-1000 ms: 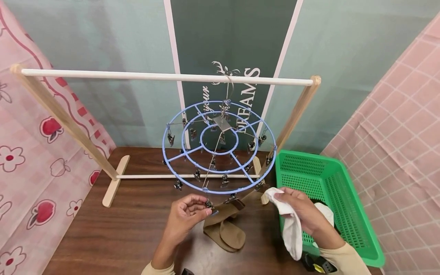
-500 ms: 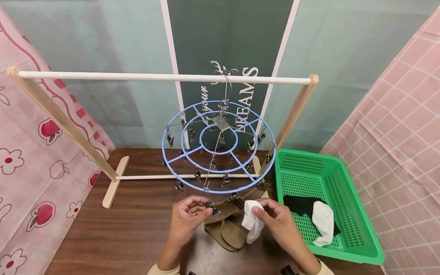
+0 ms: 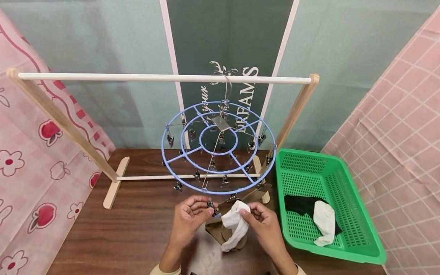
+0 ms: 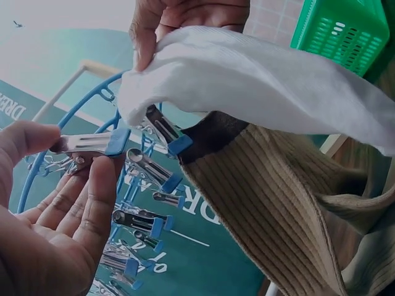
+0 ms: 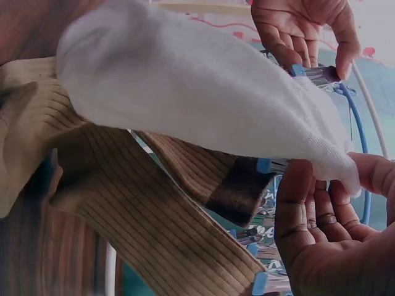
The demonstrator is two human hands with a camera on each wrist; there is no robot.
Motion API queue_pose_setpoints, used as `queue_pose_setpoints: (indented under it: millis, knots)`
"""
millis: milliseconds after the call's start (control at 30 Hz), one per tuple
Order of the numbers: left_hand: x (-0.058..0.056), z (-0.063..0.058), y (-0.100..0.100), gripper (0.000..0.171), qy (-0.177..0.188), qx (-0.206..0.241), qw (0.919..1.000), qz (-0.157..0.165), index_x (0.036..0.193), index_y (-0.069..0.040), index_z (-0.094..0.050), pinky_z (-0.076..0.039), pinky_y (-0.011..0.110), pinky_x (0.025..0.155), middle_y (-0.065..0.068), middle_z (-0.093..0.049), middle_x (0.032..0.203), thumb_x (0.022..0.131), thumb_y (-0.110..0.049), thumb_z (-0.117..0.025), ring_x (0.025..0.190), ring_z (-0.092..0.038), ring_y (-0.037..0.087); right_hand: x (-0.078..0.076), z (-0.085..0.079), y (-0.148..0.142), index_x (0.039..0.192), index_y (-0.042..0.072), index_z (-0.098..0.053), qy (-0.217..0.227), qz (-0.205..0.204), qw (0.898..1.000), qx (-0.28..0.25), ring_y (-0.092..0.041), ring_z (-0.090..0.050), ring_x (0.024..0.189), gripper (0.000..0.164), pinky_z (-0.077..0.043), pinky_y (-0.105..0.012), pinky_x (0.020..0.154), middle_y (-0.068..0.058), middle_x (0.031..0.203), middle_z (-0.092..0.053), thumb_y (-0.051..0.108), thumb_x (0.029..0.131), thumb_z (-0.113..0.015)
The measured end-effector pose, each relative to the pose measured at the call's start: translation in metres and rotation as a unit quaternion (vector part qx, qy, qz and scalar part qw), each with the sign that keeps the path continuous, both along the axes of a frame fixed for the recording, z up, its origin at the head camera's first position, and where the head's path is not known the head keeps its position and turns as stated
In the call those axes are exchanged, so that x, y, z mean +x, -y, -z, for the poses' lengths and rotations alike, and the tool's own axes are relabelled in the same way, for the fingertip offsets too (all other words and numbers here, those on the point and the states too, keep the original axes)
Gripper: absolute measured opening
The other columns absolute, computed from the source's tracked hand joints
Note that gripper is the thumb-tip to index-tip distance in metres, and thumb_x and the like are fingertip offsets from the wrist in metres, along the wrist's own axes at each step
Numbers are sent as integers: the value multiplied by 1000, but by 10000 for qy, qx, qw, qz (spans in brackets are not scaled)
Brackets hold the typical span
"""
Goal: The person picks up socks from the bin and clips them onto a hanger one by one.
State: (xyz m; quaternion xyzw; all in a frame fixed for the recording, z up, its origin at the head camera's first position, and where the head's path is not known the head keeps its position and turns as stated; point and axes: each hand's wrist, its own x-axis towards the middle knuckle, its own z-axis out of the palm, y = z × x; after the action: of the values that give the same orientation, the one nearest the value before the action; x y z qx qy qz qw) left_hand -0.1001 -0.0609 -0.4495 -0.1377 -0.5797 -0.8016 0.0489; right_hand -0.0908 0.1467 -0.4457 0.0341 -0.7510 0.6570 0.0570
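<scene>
My left hand point(image 3: 190, 215) pinches a metal clip point(image 4: 92, 143) with blue tips that hangs from the front of the round blue hanger point(image 3: 237, 191). In my right hand point(image 3: 262, 223) is a white sock point(image 3: 237, 221), pinched by its cuff between thumb and fingers. The sock's cuff is close to the clip's blue tips, and its foot part dangles. Behind the white sock, brown ribbed socks point(image 4: 259, 203) with dark cuffs hang from other clips of the hanger. The white sock partly hides them in the head view.
The hanger hooks over the white rail point(image 3: 137, 77) of a wooden stand. A green basket point(image 3: 285, 233) at the right holds a white sock point(image 3: 324, 221) and a black cloth item point(image 3: 300, 205). Printed cloths stand behind and at both sides of the wooden table point(image 3: 113, 240).
My right hand has carried the white sock leftward from beside the basket to near the clip. The left hand has kept hold of the clip, which now tilts a little more.
</scene>
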Motion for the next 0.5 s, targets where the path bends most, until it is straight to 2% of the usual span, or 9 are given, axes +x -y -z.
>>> queue_pose_setpoints:
  millis: [167, 333, 500]
  knots:
    - [-1, 1, 1, 29, 197, -158, 9997, -29, 102, 23, -53, -57, 27, 71, 36, -64, 92, 79, 13, -68, 82, -70, 16, -1, 0, 4, 83, -3, -63, 14, -28, 10000, -29, -9, -57, 60, 9, -48, -24, 51, -5, 70, -63, 2, 85, -70]
    - [-1, 2, 1, 30, 237, -250, 9994, -8, 103, 24, -54, -57, 27, 72, 38, -62, 93, 79, 13, -68, 82, -69, 14, -1, 2, 6, 82, -3, -63, -5, -62, 10000, -12, -9, -56, 59, 9, -48, -24, 50, -5, 69, -62, 1, 85, -70]
    - [-2, 2, 0, 24, 276, -323, 9990, -118, 99, 22, -57, -57, 26, 71, 34, -65, 91, 78, 16, -67, 80, -68, 12, -4, 4, 5, 82, -2, -64, -13, -108, 9999, 66, -9, -56, 59, 9, -49, -26, 49, -4, 68, -62, 2, 85, -71]
